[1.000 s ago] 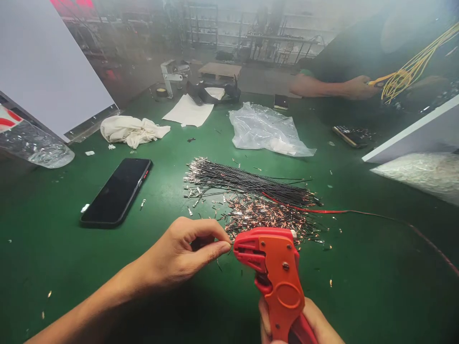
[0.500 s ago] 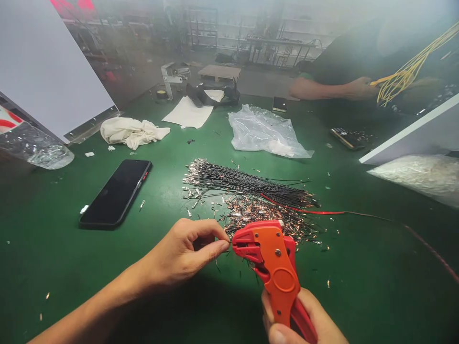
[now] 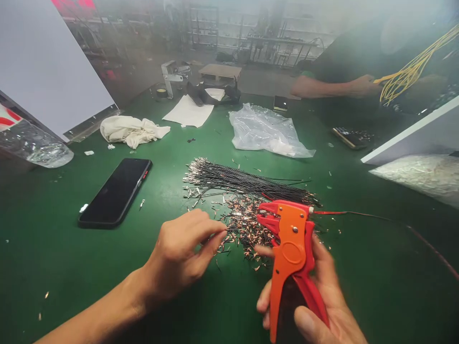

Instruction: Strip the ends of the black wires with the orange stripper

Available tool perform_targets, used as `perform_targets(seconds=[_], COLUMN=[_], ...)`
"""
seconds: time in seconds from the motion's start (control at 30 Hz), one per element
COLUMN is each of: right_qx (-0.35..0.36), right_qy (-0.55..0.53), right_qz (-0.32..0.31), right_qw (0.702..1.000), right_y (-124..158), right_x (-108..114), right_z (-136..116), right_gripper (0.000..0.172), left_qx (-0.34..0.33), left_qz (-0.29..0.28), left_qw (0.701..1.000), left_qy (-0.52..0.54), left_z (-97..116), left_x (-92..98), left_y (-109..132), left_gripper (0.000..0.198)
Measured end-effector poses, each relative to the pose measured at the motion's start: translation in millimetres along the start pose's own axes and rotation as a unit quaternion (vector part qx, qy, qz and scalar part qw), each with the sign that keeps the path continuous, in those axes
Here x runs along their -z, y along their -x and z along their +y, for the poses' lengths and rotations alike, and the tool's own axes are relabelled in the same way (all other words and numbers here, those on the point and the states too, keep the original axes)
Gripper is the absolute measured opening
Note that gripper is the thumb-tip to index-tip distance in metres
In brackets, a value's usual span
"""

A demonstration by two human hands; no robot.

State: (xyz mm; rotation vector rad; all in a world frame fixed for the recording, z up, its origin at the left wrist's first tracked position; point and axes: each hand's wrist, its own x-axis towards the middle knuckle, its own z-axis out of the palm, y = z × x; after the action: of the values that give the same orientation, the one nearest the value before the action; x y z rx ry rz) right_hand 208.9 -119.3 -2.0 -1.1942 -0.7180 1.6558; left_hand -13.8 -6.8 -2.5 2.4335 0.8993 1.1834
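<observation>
My right hand (image 3: 332, 291) holds an orange and red wire stripper (image 3: 292, 239) upright by its handles. The handles are spread, and the jaws point left over a pile of short wire scraps (image 3: 244, 224) with bare copper ends. My left hand (image 3: 182, 248) is left of the stripper, with thumb and forefinger pinched together at the edge of the scraps. Whatever sits in that pinch is too small to make out. Behind both hands lies a bundle of black wires (image 3: 247, 181), with metal terminals at its left end.
A phone (image 3: 116, 193) lies to the left, near a crumpled white cloth (image 3: 132, 131). Farther back are a clear plastic bag (image 3: 267, 131) and a sheet of paper (image 3: 188, 112). White panels stand on both sides. Across the table, a person's hand (image 3: 362, 86) holds yellow wires (image 3: 409, 79).
The wire stripper has moved up and right, away from my left hand, and its handles have spread as my right fingers loosened. My left hand has shifted slightly left, still pinched.
</observation>
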Motion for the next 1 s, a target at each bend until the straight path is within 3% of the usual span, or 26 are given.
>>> perform_targets(seconds=[0.07,0.1,0.17,0.27,0.33,0.53,0.63,0.8,0.9,1.0], right_qx=[0.111,0.171,0.324,0.367,0.388,0.429,0.438,0.427,0.423,0.427], right_qy=[0.086,0.153,0.285,0.431,0.477,0.553,0.588,0.618,0.601,0.564], right_qz=[0.029,0.036,0.049,0.093,0.094,0.08,0.086,0.162,0.192,0.178], right_qw=[0.99,0.973,0.901,0.819,0.783,0.71,0.675,0.639,0.651,0.684], right_y=[-3,-5,-9,-13,-15,-15,-14,-16,-20,-22], right_x=[10,15,23,24,20,18,19,18,21,23], right_z=[6,10,15,17,15,13,16,12,6,5], right_gripper=[0.086,0.076,0.08,0.061,0.055,0.034,0.033,0.03,0.026,0.03], left_qx=[-0.057,-0.078,-0.107,-0.136,-0.152,-0.168,-0.18,-0.165,-0.131,-0.119], left_qz=[0.002,0.005,0.012,0.014,-0.002,-0.017,-0.027,-0.031,-0.021,-0.033], left_qw=[0.998,0.996,0.993,0.989,0.988,0.984,0.982,0.984,0.989,0.99], left_qy=[-0.035,-0.047,-0.057,-0.05,-0.043,-0.055,-0.054,-0.056,-0.063,-0.072], left_z=[3,5,10,20,26,36,39,36,32,29], left_x=[-3.8,-5.8,-9.9,-14.9,-16.6,-17.9,-18.9,-15.4,-13.4,-15.3], left_y=[4,6,10,16,20,21,19,21,22,22], left_gripper=[0.015,0.017,0.019,0.017,0.018,0.018,0.022,0.015,0.016,0.015])
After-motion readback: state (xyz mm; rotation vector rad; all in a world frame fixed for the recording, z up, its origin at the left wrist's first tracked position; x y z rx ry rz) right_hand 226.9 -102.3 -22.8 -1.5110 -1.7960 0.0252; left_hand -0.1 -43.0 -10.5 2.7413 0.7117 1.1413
